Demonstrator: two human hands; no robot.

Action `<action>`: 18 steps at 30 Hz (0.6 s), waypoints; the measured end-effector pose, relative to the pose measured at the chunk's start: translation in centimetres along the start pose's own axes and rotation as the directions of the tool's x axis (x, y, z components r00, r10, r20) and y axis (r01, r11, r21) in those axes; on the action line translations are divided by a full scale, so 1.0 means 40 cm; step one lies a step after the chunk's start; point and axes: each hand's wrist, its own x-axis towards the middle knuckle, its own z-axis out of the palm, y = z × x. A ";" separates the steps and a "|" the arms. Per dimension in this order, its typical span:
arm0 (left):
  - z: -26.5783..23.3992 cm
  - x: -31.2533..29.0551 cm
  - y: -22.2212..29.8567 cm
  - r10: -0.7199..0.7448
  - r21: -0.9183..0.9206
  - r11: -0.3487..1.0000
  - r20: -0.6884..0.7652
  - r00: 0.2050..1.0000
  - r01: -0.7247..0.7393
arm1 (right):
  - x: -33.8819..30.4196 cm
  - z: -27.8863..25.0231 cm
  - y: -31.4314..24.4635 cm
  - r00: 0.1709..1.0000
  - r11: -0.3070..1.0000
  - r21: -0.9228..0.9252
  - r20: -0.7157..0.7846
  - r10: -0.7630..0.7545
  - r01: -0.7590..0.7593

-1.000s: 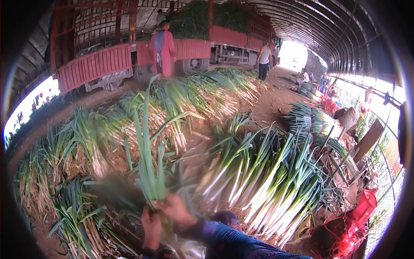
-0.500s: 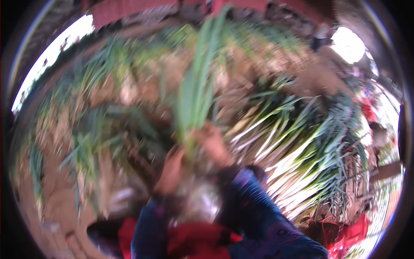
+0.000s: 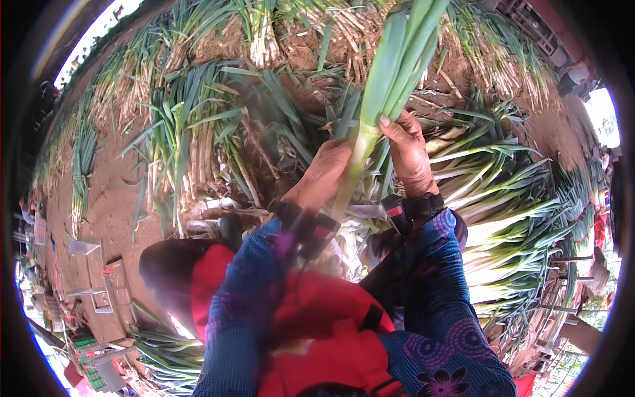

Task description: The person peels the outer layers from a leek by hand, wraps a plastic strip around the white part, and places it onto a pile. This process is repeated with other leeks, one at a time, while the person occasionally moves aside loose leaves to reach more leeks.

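A large leek slants up and away in front of me, its broad green leaves reaching the far edge of the view. My left hand is closed round its pale lower stalk. Just above, my right hand grips the leek where the leaves fan out, thumb lying along them. The stalk's lower end drops between my forearms and is partly blurred. Close by my right forearm lies a wide pile of cleaned leeks, white stems toward me and green tops to the right.
Untrimmed leeks with brown soiled stems stand bunched on the earth at left, and more rows line the far side. Clear plastic sheeting lies below my hands. A small wooden frame rests on the ground at left.
The view has turned and steadied from a blur. Both hands still hold the leek, which now appears farther right and tilts more to the right.
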 end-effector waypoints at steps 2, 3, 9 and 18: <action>0.024 -0.002 0.019 -0.097 -0.027 0.995 -0.049 0.994 0.096 | -0.008 -0.016 -0.004 0.999 1.000 0.027 0.041 0.012 -0.013; 0.032 -0.006 0.041 -0.188 -0.051 0.982 -0.094 0.978 0.184 | -0.009 -0.016 -0.007 0.996 0.998 0.058 0.086 0.013 -0.018; -0.028 0.013 0.019 -0.034 0.394 0.919 0.070 0.997 0.003 | -0.010 0.019 0.002 0.997 0.975 0.220 0.081 0.010 -0.028; -0.018 -0.031 -0.016 0.053 0.211 0.976 -0.017 0.998 -0.048 | -0.021 0.021 -0.018 1.000 0.959 0.284 0.002 0.013 -0.013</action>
